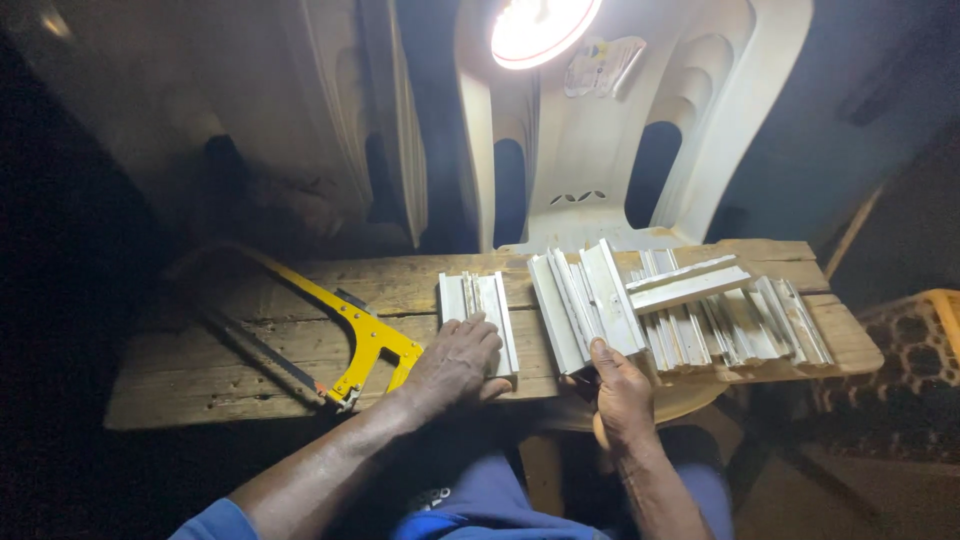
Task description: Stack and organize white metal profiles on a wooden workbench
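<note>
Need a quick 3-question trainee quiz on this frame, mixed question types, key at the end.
1. True or false: the left hand grips the yellow hacksaw.
2. What does the right hand touch? A) the lamp B) the near end of a leaning white strip C) the chair
3. Fill in: the white strips lie on a wooden ____.

Key:
1. False: it rests flat on the small stack of white strips; the saw lies beside it.
2. B: the leaning white strips, left of the larger pile.
3. Plank, in front of a white plastic chair under a lamp.
</note>
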